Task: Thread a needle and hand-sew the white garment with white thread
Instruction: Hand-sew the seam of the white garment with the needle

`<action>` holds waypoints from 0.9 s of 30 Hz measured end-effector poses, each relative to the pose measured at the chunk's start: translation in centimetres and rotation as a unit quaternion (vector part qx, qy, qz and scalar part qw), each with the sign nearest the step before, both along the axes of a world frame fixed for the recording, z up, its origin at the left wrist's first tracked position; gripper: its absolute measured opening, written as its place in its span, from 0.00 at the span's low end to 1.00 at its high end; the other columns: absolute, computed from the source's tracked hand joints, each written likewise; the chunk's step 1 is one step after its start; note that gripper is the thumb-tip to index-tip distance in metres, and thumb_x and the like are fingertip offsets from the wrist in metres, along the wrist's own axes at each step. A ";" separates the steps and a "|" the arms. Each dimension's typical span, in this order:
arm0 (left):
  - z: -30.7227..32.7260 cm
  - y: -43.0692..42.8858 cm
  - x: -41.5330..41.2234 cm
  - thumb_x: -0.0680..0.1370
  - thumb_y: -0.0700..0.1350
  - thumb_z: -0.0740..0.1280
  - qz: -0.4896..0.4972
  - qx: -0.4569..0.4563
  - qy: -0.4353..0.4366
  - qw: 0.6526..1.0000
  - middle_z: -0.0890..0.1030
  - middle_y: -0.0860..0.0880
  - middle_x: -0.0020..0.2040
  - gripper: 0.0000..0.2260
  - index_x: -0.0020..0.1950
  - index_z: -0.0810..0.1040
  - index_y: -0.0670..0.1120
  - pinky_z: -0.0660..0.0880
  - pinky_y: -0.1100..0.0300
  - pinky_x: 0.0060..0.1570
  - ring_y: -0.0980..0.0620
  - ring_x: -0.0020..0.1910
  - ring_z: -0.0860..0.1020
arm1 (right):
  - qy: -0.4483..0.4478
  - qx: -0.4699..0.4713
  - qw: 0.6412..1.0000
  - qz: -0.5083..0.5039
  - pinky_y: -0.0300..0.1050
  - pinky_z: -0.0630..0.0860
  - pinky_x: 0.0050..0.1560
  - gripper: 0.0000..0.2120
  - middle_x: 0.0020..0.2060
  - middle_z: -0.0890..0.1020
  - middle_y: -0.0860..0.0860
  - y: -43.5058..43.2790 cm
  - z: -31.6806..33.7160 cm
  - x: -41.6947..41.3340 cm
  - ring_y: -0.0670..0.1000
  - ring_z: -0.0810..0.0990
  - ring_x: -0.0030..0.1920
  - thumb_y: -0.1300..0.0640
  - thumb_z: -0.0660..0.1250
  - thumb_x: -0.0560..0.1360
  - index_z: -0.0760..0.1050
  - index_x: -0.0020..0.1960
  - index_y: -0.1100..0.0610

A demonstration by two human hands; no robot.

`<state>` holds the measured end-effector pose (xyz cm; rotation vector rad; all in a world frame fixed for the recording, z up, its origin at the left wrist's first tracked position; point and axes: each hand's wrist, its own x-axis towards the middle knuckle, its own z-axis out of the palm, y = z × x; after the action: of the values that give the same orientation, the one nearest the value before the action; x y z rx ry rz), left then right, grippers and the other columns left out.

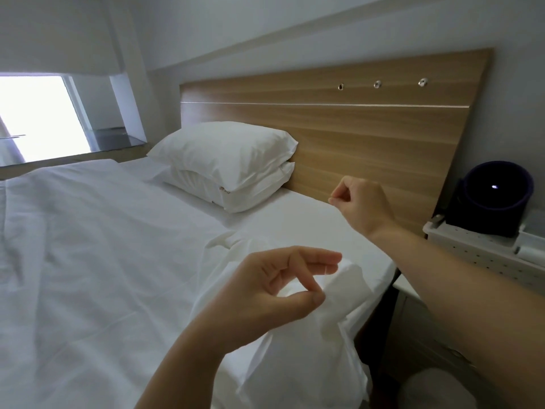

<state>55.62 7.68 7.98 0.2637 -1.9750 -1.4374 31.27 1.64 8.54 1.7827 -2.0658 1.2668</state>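
The white garment [298, 364] lies bunched on the near right part of the bed, and one fold of it rises to my left hand [274, 293]. That hand pinches the fold between thumb and a curled finger, with two other fingers stretched out above it. My right hand [361, 203] is lifted farther back, in front of the headboard, fingers curled. Its thumb and forefinger pinch a tiny thin thing, apparently the needle [331, 200]. A faint line across my left fingertips may be the white thread; I cannot trace it between the hands.
White bedding [97, 261] covers the bed, with two stacked pillows [227, 163] against the wooden headboard [368, 128]. At the right stands a white perforated stand [483, 255] with a dark round device [495, 196]. A bright window [35, 113] is at the left.
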 end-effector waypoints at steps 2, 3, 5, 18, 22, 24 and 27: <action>0.0 0.0 0.1 0.70 0.39 0.70 -0.007 0.004 0.003 1.000 0.82 0.50 0.60 0.03 0.39 0.80 0.47 0.72 0.60 0.62 0.50 0.62 0.78 | 0.016 0.001 1.000 -0.019 0.41 0.71 0.40 0.03 0.36 0.81 0.52 -0.3 -0.6 -0.8 0.49 0.76 0.37 0.63 0.69 0.73 0.78 0.41 0.59; 0.0 0.0 0.2 0.70 0.39 0.70 -0.011 0.006 0.007 1.000 0.81 0.50 0.61 0.04 0.39 0.80 0.47 0.71 0.60 0.63 0.49 0.63 0.78 | 0.024 0.003 0.999 -0.028 0.40 0.68 0.39 0.03 0.36 0.80 0.52 -0.3 -0.9 -1.2 0.50 0.75 0.37 0.64 0.69 0.74 0.78 0.41 0.60; 0.1 0.0 0.4 0.71 0.38 0.71 -0.017 0.006 0.016 1.000 0.81 0.49 0.61 0.05 0.39 0.81 0.48 0.71 0.59 0.64 0.49 0.63 0.77 | 0.041 0.016 0.998 -0.046 0.40 0.66 0.38 0.03 0.36 0.80 0.54 -0.5 -1.6 -1.9 0.52 0.76 0.38 0.64 0.68 0.74 0.78 0.41 0.61; 0.1 -0.4 0.7 0.68 0.42 0.72 0.000 -0.004 0.023 1.000 0.75 0.55 0.68 0.08 0.35 0.81 0.56 0.67 0.64 0.66 0.55 0.70 0.71 | -0.042 0.095 0.993 -0.053 0.43 0.70 0.41 0.04 0.39 0.81 0.53 -0.9 -3.9 -3.2 0.53 0.76 0.41 0.61 0.70 0.73 0.76 0.40 0.57; -0.2 -1.0 1.2 0.69 0.42 0.72 0.030 0.004 0.034 0.999 0.76 0.55 0.68 0.06 0.35 0.80 0.53 0.68 0.67 0.63 0.55 0.69 0.72 | -0.253 0.078 0.963 0.049 0.42 0.71 0.40 0.06 0.38 0.79 0.51 -0.3 -1.2 -2.2 0.50 0.75 0.39 0.58 0.71 0.74 0.75 0.40 0.54; -0.4 -1.3 1.5 0.69 0.42 0.72 0.050 0.008 0.039 0.998 0.76 0.55 0.67 0.06 0.35 0.80 0.53 0.69 0.68 0.62 0.55 0.68 0.72 | -0.326 0.047 0.937 0.118 0.46 0.72 0.45 0.06 0.39 0.80 0.53 1.5 1.0 -0.9 0.49 0.75 0.37 0.56 0.72 0.73 0.76 0.41 0.53; -0.6 -1.8 1.5 0.67 0.44 0.72 0.091 0.025 0.056 0.994 0.77 0.55 0.66 0.05 0.34 0.79 0.53 0.71 0.68 0.60 0.56 0.67 0.74 | -0.310 0.121 0.893 0.304 0.46 0.76 0.51 0.09 0.47 0.83 0.56 5.5 4.5 2.0 0.51 0.80 0.45 0.51 0.73 0.65 0.77 0.41 0.54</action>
<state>57.14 5.89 7.37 0.3672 -1.7797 -1.3554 33.30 7.19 13.00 2.5339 -2.0754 2.0450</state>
